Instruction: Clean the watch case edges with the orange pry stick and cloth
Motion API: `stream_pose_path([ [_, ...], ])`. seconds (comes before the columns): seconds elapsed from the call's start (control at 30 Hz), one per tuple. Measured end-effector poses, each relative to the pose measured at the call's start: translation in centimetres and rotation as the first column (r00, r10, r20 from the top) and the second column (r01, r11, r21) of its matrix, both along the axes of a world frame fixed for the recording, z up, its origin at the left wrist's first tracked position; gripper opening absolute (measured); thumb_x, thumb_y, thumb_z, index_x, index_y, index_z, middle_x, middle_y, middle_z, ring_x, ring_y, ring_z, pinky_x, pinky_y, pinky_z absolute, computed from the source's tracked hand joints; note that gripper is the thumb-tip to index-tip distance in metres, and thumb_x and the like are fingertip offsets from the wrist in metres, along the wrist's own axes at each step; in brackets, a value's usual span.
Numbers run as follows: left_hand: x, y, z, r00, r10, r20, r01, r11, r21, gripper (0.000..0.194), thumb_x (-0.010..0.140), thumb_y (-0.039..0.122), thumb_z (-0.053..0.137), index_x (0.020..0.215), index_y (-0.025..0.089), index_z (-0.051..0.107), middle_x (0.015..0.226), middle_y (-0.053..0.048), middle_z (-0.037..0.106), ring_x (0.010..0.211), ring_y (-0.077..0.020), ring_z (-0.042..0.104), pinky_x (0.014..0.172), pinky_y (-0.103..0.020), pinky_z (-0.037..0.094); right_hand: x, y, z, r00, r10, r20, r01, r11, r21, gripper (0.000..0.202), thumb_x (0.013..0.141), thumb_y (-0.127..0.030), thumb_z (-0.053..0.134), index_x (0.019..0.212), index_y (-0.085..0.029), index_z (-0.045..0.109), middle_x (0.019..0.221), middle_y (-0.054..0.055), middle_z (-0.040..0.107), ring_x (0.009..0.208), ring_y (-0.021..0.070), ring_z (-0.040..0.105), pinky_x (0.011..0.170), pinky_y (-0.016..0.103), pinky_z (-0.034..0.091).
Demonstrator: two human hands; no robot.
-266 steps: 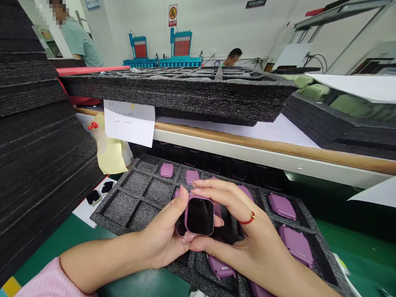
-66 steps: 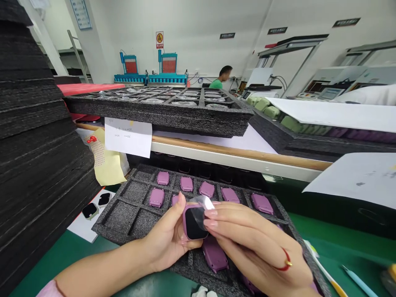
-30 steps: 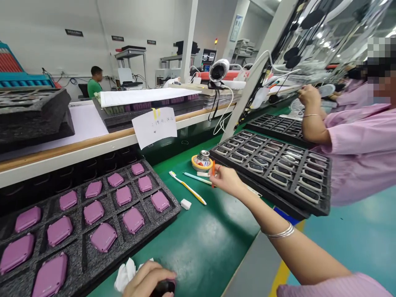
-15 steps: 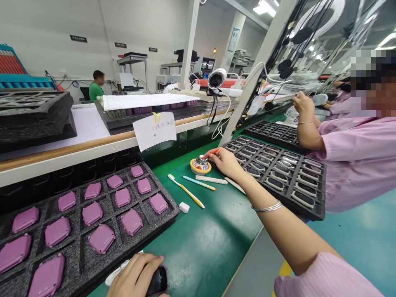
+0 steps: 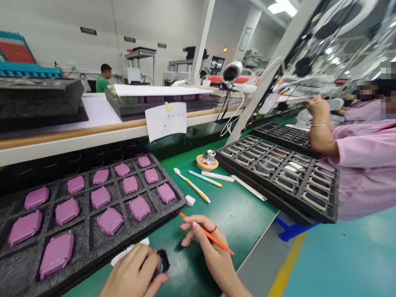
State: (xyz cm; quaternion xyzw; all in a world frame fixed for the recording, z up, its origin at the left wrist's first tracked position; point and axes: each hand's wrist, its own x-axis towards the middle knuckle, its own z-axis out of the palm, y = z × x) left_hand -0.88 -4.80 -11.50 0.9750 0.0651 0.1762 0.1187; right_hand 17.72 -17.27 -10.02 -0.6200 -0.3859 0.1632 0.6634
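Observation:
My left hand is closed round a small smartwatch body with a glossy black face and a purple edge, partly covered by the fingers. Beneath that hand shows part of a crumpled white item, perhaps a cloth. Between the fingers of my right hand is a slim orange stick, its narrow end pointing up and left. To the left stands a black foam tray, with purple watch cases in its compartments. A white block lies by the tray's corner.
Beyond my hands lie a yellow-white toothbrush, a light blue pen and white sticks. A metal-topped bottle sits in a yellow ring. Stacked trays hold dark-faced parts at right, beside a co-worker's pink sleeve.
My right hand has come back from the bottle toward my left hand, bringing the orange stick. My left hand still holds the smartwatch body, now turned slightly. The view has shifted.

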Motion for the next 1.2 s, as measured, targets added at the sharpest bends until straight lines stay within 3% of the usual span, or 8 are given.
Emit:
stream_pose_path([
  [0.07,0.0,-0.4,0.9,1.0,0.012,-0.024,-0.014,0.997,-0.075,0.01,0.094,0.023,0.061,0.099,0.024,0.052,0.1,-0.005,0.069,0.091,-0.0256,0.069,0.074,-0.036,0.058,-1.8,-0.6,-1.0,0.986,0.032,-0.165,-0.032,0.999,0.0,0.029,0.099,-0.045,0.057,0.089,-0.019,0.066,0.074,0.003,0.073,0.053,0.0125,0.07,0.057,0.023,0.059],
  [0.13,0.0,-0.6,1.5,0.999,0.022,-0.05,-0.031,0.983,-0.18,0.011,0.094,0.018,0.058,0.102,0.023,0.051,0.106,-0.006,0.068,0.105,-0.0275,0.065,0.085,-0.04,0.056,-2.9,-1.3,-1.5,0.971,0.062,-0.229,-0.063,0.998,0.002,0.027,0.098,-0.044,0.059,0.089,-0.02,0.066,0.067,0.0,0.071,0.054,0.011,0.069,0.059,0.021,0.059],
  [0.27,0.2,-0.8,1.8,0.993,0.057,-0.101,-0.09,0.927,-0.364,0.014,0.092,0.018,0.064,0.098,0.023,0.052,0.099,-0.003,0.066,0.097,-0.0235,0.063,0.082,-0.037,0.052,-4.0,-2.8,-2.1,0.958,0.127,-0.257,-0.134,0.991,-0.01,0.015,0.101,-0.039,0.055,0.103,-0.024,0.06,0.078,0.002,0.077,0.064,0.0138,0.074,0.065,0.025,0.062],
  [0.37,0.4,-0.9,1.7,0.989,0.108,-0.099,-0.14,0.903,-0.407,0.017,0.089,0.019,0.069,0.093,0.022,0.053,0.094,-0.001,0.065,0.09,-0.0211,0.06,0.077,-0.034,0.048,-4.4,-3.3,-2.4,0.989,0.091,-0.117,-0.102,0.99,-0.097,0.009,0.1,-0.031,0.057,0.097,-0.023,0.06,0.081,0.004,0.078,0.068,0.0149,0.075,0.068,0.026,0.062],
  [0.53,0.6,-1.3,1.7,0.988,0.132,-0.075,-0.152,0.89,-0.43,0.021,0.087,0.017,0.072,0.09,0.022,0.051,0.089,0.002,0.061,0.084,-0.0177,0.056,0.072,-0.029,0.042,-4.5,-3.5,-2.6,0.975,0.027,0.222,0.019,0.979,-0.204,0.006,0.094,-0.02,0.059,0.089,-0.023,0.061,0.069,-0.001,0.069,0.056,0.0119,0.065,0.052,0.02,0.052],
  [0.87,0.6,-1.5,1.5,0.991,0.12,-0.058,-0.133,0.904,-0.407,0.022,0.086,0.015,0.072,0.089,0.021,0.051,0.09,0.001,0.056,0.086,-0.0183,0.054,0.074,-0.029,0.041,-4.8,-3.8,-2.3,0.918,0.123,0.376,-0.058,0.982,-0.178,0.015,0.091,-0.008,0.052,0.089,-0.023,0.052,0.078,-0.003,0.066,0.063,0.0071,0.064,0.06,0.016,0.05],
  [1.2,0.9,-1.7,1.4,0.99,0.133,-0.035,-0.135,0.892,-0.431,0.029,0.082,0.009,0.07,0.091,0.023,0.046,0.091,0.003,0.058,0.084,-0.0172,0.055,0.074,-0.029,0.041,-4.7,-3.4,-1.9,0.884,0.148,0.444,-0.082,0.983,-0.163,0.019,0.092,-0.005,0.046,0.092,-0.023,0.047,0.078,-0.002,0.059,0.066,0.0086,0.061,0.061,0.017,0.049],
])
